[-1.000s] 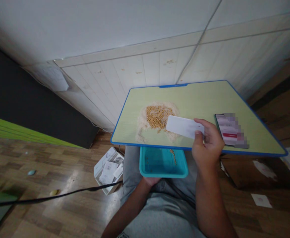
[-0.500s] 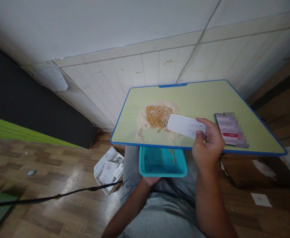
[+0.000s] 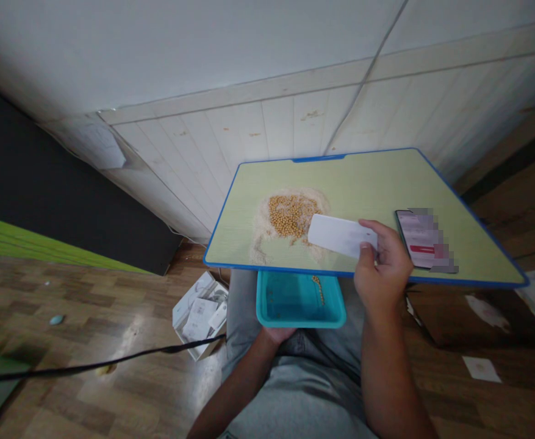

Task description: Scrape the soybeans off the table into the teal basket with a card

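My right hand (image 3: pixel 384 268) grips a flat white plastic card-like piece (image 3: pixel 340 235) between thumb and fingers, tilted over the tabletop. The far end of that piece is beside a heap of yellow soybeans (image 3: pixel 290 216), ringed by pale rice-like grains (image 3: pixel 262 222). Below the table's front edge is a teal plastic tub (image 3: pixel 301 320), with a short line of soybeans (image 3: pixel 319 289) and a few stray specks inside. My left hand (image 3: pixel 279 334) holds the tub from beneath, its fingers hidden under the bottom.
The small green-topped table (image 3: pixel 363 177) has a blue rim and stands by a panelled wall. A phone (image 3: pixel 420 241) lies right of my hand. On the floor are an open white box (image 3: pixel 198 320) with papers and a brown carton (image 3: pixel 459 317). A black strap (image 3: pixel 134 353) crosses at left.
My right hand and the white piece have shifted very slightly down and left. The heap, the tub and my left hand look the same.
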`<state>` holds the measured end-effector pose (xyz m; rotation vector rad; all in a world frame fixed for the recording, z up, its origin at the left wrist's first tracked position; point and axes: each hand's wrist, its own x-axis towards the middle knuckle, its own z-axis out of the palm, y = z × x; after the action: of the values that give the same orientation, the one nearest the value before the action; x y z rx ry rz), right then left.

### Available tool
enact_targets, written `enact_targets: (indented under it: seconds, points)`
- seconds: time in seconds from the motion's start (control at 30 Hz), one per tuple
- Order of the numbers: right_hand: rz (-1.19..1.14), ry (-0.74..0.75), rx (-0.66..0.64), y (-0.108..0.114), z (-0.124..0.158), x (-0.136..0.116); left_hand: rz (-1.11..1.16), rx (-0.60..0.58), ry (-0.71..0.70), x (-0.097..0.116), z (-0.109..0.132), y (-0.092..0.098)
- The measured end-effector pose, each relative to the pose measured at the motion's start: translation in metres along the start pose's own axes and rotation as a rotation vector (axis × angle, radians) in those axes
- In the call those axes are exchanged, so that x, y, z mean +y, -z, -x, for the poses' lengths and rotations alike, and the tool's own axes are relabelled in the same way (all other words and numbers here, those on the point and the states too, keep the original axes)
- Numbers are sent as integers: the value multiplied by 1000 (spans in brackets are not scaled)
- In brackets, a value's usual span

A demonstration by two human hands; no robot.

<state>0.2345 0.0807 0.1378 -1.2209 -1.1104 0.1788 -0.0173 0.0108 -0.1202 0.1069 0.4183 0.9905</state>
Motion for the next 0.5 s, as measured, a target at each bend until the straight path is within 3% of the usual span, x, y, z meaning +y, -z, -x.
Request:
enact_targets:
  seconds: [0.27,0.5]
  points:
    - [19,22,30,-2,2,1,-19,39,9,-1,-1,-8]
    - [0,10,-34,-3,4,6,-33,43,35,-1,-1,-12]
